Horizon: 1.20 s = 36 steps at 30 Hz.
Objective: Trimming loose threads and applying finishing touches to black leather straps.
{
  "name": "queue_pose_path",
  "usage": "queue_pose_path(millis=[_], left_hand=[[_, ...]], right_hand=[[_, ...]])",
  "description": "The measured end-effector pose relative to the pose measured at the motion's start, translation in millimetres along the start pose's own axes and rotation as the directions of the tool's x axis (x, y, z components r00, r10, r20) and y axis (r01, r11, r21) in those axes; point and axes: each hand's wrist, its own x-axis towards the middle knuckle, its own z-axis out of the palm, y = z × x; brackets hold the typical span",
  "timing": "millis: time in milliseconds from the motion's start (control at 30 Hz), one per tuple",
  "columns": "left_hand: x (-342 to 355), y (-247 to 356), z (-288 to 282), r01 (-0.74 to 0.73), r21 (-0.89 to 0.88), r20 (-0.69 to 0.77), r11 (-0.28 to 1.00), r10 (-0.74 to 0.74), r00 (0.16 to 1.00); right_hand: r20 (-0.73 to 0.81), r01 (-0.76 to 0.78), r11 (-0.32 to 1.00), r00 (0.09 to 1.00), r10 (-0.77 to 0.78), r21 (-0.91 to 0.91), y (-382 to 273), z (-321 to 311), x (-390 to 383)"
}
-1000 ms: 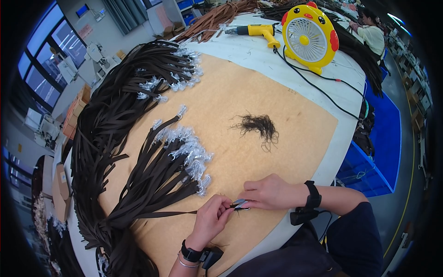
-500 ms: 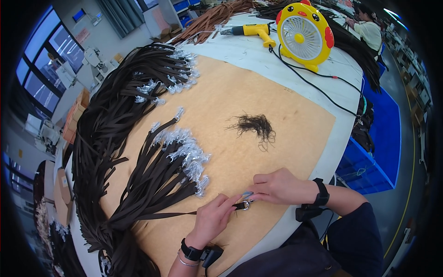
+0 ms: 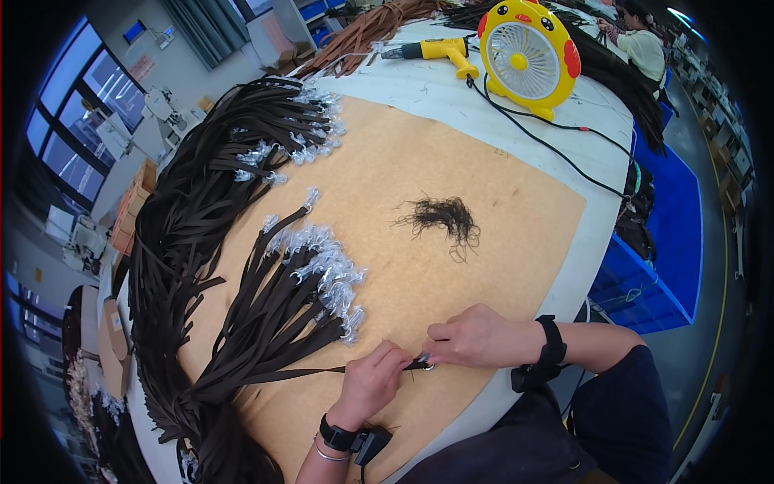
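Note:
A dark strap (image 3: 306, 373) runs from the pile on the board to my hands. My left hand (image 3: 372, 379) pinches it near its end, fingers closed. My right hand (image 3: 468, 339), beside it, closes on a small bluish-metal tool (image 3: 422, 357), too hidden to identify surely, against the strap end, where a metal ring (image 3: 429, 367) shows. A tangle of dark thread trimmings (image 3: 443, 222) lies on the tan board (image 3: 524, 210) beyond my hands. Left of them, a fanned bundle of straps has ends in clear plastic (image 3: 326, 266).
A long heap of dark straps (image 3: 169, 250) curves along the left. At the back are a yellow fan (image 3: 528, 56), a heat gun (image 3: 435, 50), cables and brown straps (image 3: 363, 32). A blue crate (image 3: 661, 282) stands at right. A co-worker (image 3: 641, 52) works at the far right.
My right hand moved up and right half a second ago, showing more of the metal ring, then came back down and left toward my left hand, which stays pinched on the strap.

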Motion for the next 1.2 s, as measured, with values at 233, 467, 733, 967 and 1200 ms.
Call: queue_pose_path(millis=[233,467,733,967,1200], left_hand=[[3,5,2,0.037,0.048,0.014,0.998,-0.037,0.999],[1,5,4,0.046,0.07,0.019,0.996,-0.047,0.999],[-4,1,-2,0.107,-0.029,-0.034,0.994,-0.108,0.994],[-5,6,-11,0.046,-0.013,0.055,0.999,-0.046,0.997],[-5,3,-2,0.045,0.023,0.005,0.999,-0.045,0.999]], right_hand=[[0.014,0.0,1.0,1.0,0.0,0.017,2,2,3],[0.102,0.02,0.999,0.995,-0.023,0.034,4,-2,12],[0.075,-0.027,0.994,0.997,0.02,0.107,6,3,6],[0.03,-0.038,0.996,0.999,0.035,0.085,4,6,7],[0.024,0.002,0.997,1.0,-0.004,0.072,4,8,10]])
